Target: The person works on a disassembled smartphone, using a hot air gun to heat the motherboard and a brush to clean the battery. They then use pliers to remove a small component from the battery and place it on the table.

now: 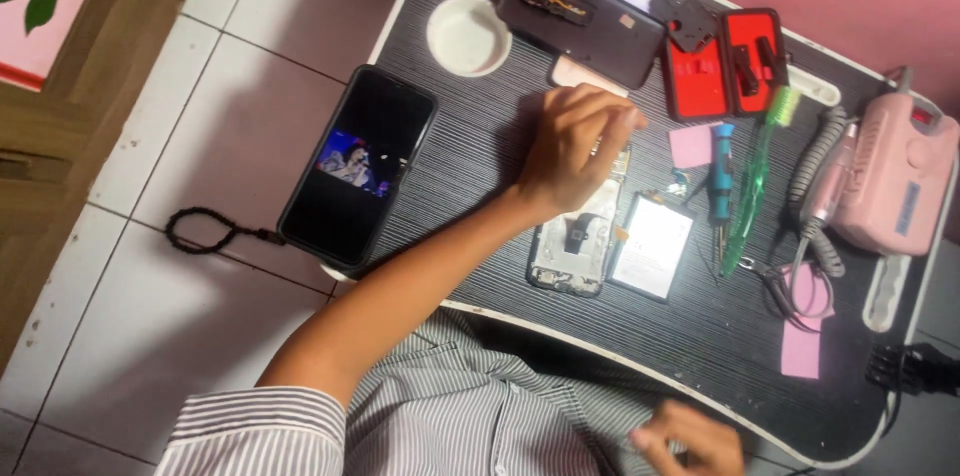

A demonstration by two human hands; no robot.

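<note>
Nearby, red case (725,63) holds dark tools — white bowl (468,34) looks bare.

Black phone (357,168) with lit screen overhanging desk edge, white round dish (468,34), open red-lined tool case (725,64), green toothbrush (756,176), blue-handled screwdriver (721,168), pink rotary tool box (895,174), 2 pink sticky notes (800,348), black bead loop (203,232) on tiled floor
</note>
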